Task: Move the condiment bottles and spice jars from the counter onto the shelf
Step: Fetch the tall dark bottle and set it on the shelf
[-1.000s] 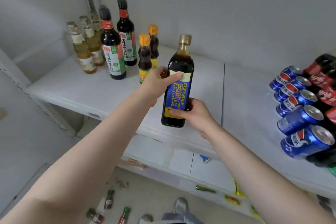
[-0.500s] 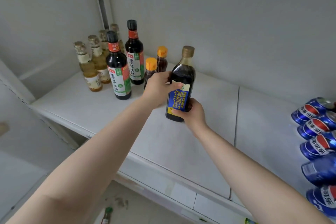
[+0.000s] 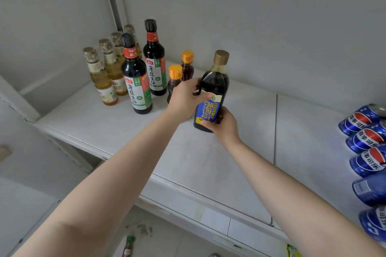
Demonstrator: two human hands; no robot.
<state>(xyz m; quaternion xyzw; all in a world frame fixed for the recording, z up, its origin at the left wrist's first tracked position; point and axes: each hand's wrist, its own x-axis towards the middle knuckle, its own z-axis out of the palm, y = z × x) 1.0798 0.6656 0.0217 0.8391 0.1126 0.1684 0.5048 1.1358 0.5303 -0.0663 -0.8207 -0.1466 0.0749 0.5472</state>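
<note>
Evidently the step in hand was the setting down of one bottle: a dark glass sauce bottle with a gold cap and a blue-and-yellow label [image 3: 211, 94] was held over the white shelf board [image 3: 117, 123], tilted a little, its base low over the board, though whether it touched could not be told. The left hand [image 3: 186, 98] had its grip curled round the bottle's shoulder, thumb across the top of the label, while the right hand [image 3: 221, 123] wrapped its fingers round the lower body near the base. Just to the left stood two small orange-capped bottles of dark sauce [image 3: 177, 77], then two tall black-capped soy sauce bottles with white and green labels [image 3: 137, 81], and beyond them a row of pale yellow bottles with gold foil tops [image 3: 104, 75] running back toward the corner. Judging from this, the next move called for lowering the bottle upright beside the small ones without knocking them, then loosening both hands. Blue cola cans [image 3: 363, 142] lay stacked on their sides at the right edge. Plain grey walls enclosed the shelf, and a green-capped bottle [image 3: 129, 245] lay on the floor below, suggesting more remained to carry.
</note>
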